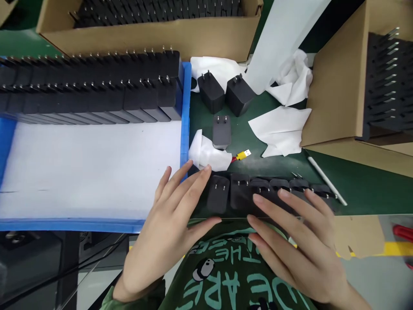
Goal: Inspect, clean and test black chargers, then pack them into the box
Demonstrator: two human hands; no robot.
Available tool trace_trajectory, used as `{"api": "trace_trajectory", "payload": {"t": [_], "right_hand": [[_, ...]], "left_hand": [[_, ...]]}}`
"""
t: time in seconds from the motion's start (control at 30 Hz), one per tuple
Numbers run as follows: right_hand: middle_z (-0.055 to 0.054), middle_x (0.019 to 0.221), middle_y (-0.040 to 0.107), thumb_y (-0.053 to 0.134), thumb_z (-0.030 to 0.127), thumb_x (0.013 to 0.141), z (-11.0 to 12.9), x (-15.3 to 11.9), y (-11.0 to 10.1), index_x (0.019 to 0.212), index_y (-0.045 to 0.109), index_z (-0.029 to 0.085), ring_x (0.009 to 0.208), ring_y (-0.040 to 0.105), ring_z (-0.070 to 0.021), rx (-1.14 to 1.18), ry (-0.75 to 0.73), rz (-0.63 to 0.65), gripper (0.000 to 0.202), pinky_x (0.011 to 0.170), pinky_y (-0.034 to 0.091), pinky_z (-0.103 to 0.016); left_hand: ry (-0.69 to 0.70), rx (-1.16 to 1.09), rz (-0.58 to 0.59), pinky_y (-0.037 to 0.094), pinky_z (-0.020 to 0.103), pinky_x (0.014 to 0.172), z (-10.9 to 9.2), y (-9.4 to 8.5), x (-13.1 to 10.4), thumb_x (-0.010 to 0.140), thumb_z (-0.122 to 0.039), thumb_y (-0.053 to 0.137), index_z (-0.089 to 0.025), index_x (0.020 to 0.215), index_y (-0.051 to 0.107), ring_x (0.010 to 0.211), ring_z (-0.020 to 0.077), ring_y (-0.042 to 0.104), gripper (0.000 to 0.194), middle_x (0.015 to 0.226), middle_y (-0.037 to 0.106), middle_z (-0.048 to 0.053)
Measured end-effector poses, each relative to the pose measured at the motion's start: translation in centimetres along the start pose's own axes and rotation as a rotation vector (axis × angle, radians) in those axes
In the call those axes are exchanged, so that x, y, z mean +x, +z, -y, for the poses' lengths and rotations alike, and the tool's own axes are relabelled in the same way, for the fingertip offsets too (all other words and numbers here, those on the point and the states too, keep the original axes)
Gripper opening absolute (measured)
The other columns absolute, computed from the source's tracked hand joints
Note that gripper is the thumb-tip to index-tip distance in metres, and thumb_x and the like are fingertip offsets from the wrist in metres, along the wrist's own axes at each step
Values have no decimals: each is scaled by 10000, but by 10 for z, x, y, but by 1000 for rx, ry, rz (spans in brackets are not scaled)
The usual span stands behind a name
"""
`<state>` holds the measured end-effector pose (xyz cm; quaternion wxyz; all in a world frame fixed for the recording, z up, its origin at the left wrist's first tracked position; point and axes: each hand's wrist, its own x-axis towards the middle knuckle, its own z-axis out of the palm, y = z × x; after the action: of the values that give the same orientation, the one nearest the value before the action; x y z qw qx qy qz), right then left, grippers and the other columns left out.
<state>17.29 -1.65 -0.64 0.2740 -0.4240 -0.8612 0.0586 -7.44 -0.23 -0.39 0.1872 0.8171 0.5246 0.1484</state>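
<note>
Pale-green lettering on the person's dark green shirt (232, 269) is showing "THE" and "ARE", while folds and hands are obscuring other words. Black plug adapters (218, 194) are lining the near edge of the green worktop (274, 165). The right hand (298, 243) is spreading over this row, its grip apart; whether fingertips are touching is hard to tell from above. The left hand (172, 226) is reaching beside the row, its grip also apart, fingertips overlapping a white cloth (211, 154). A yellow USB plug (242, 155) is poking out there. A blue-rimmed tray (185, 99) and cardboard box (335, 86) are holding more adapters. Beyond the worktop, a yellow stripe (396, 249) is crossing the grey floor (371, 275).
</note>
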Motion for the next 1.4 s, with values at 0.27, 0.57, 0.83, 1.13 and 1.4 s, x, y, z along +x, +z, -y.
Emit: {"api": "trace_trajectory", "payload": {"t": [0.27, 0.57, 0.83, 1.13, 1.4], "right_hand": [[-64, 1296, 687, 802, 285, 814, -20, -5, -17, 1536, 385, 299, 1362, 501, -387, -76, 158, 14, 834, 1184, 324, -663], [-77, 1342, 656, 834, 436, 760, -39, -8, -34, 1549, 370, 295, 1291, 553, -380, 13, 262, -36, 926, 1119, 448, -565], [-178, 1339, 628, 794, 550, 755, -63, -11, -45, 1550, 345, 137, 1232, 564, -376, -49, 241, 109, 1002, 1029, 487, -511], [-172, 1365, 601, 655, 704, 805, -82, -10, -38, 1490, 417, 145, 1217, 557, -349, -52, 69, 309, 915, 1003, 495, -519], [-155, 1177, 705, 716, 596, 819, -75, 3, -13, 1308, 615, 128, 953, 606, -318, -8, -5, 203, 685, 785, 511, -453]], "left_hand": [[19, -111, -65, 156, 463, 1279, -1, 8, 9, 926, -319, 678, -166, 1546, 298, 1409, 224, 449, 743, 1358, 642, 76], [21, -74, -80, 225, 454, 1255, -6, -1, 13, 825, -572, 701, -128, 1548, 294, 1408, 281, 442, 941, 1453, 545, 143], [106, 17, -30, 436, 397, 1097, -19, -4, 31, 844, -625, 646, -113, 1542, 310, 1312, 303, 516, 928, 1401, 581, 152], [335, 263, 4, 567, 434, 763, -32, 20, 61, 826, -574, 709, -78, 1311, 568, 1004, 343, 674, 707, 1172, 703, 181], [242, 94, 4, 535, 413, 642, -33, 30, 67, 865, -569, 650, -132, 1097, 689, 819, 315, 666, 496, 981, 709, 156]]}}
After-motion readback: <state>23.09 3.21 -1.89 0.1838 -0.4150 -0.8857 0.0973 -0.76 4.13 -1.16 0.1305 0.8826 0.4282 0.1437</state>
